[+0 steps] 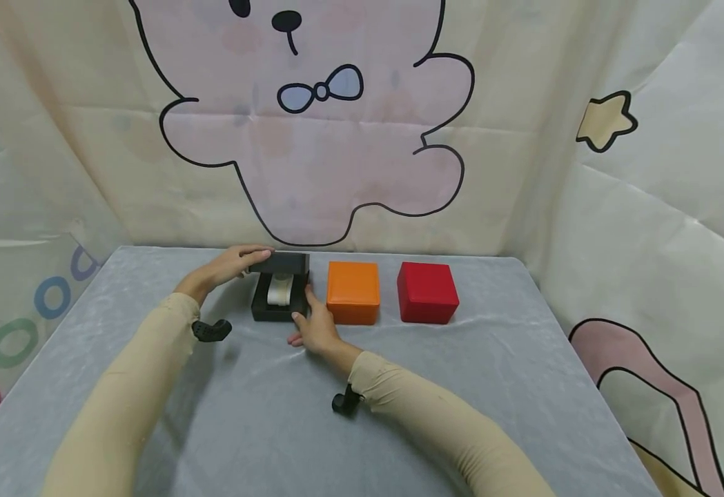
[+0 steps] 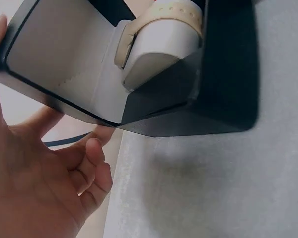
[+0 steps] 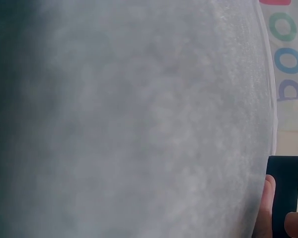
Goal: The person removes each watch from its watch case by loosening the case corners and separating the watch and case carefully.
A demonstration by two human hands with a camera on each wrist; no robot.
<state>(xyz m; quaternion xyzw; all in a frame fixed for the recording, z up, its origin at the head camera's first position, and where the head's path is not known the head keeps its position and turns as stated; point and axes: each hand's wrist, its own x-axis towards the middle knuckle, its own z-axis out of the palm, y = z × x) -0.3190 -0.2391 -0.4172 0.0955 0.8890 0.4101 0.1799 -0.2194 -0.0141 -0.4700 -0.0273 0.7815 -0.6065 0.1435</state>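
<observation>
A black watch box point(image 1: 263, 310) stands at the back of the table with its lid point(image 1: 284, 263) raised. Inside, a cream watch strap point(image 2: 161, 16) wraps a white cushion point(image 2: 156, 44), seen closely in the left wrist view. My left hand point(image 1: 228, 266) holds the lid by its left edge, thumb on one side and fingers behind, the lower fingers curled. At the front right corner of the box, my right hand point(image 1: 319, 330) grips the base; one finger runs along the right side and the thumb lies at the front.
To the right of the black box stand an orange box point(image 1: 353, 293) and then a red box point(image 1: 426, 293), both closed. A grey cloth covers the table point(image 1: 262, 428). Behind it hangs a printed curtain point(image 1: 337, 166). Both wrists carry a small black device point(image 1: 211, 330).
</observation>
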